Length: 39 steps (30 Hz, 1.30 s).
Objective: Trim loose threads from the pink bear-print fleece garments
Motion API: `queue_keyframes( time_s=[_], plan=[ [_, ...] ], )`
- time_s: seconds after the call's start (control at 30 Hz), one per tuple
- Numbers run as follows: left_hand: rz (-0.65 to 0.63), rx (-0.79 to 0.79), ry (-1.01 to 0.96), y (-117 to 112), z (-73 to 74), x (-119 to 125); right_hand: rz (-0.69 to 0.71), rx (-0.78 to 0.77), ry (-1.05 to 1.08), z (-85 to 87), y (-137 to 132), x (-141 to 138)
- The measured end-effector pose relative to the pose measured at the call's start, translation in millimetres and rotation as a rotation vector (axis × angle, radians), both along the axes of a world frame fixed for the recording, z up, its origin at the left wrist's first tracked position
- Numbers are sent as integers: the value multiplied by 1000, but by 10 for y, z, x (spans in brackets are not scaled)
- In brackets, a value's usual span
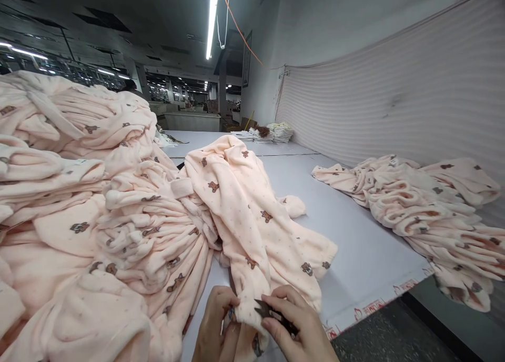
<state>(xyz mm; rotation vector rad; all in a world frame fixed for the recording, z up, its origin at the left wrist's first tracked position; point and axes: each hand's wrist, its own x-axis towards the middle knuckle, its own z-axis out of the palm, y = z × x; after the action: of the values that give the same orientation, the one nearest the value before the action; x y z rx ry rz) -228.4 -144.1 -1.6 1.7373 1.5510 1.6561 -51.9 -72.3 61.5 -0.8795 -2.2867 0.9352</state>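
A pale pink fleece garment [244, 209] printed with small brown bears lies spread on the table before me. Pinched at its near end by my left hand [219, 320] is a fold of the cloth. In my right hand [295, 325] is a pair of dark thread snips [276, 315], the fingers closed round it. The tips of the snips point left and lie right at the pinched fabric. Whether the blades touch a thread is too small to tell.
A big heap of matching pink garments [79, 204] fills the left side. Another bunch of garments [426, 209] lies along the right edge, partly hanging over. The white table [355, 262] ends at lower right. Paper stacks [280, 133] sit at the back, beside a striped cloth-covered wall [394, 88].
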Motion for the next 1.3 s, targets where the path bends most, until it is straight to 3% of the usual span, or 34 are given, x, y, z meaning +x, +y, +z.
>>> queue_keyframes(
  time_s=[0.27, 0.77, 0.93, 1.1, 1.3],
  plan=[
    [41, -58, -184, -19, -33, 48, 18, 18, -56, 75, -50, -3],
    [18, 46, -165, -64, -62, -11, 2, 108, -79, 124, -120, -117],
    [30, 24, -166, -86, -32, 12, -146, 145, -67, -24, -184, -99],
    [107, 33, -117, -103, 2, 13, -206, 100, 13, -233, -275, -97],
    [43, 65, -126, -99, 2, -1, -84, 139, -33, -37, -219, -137]
  ],
)
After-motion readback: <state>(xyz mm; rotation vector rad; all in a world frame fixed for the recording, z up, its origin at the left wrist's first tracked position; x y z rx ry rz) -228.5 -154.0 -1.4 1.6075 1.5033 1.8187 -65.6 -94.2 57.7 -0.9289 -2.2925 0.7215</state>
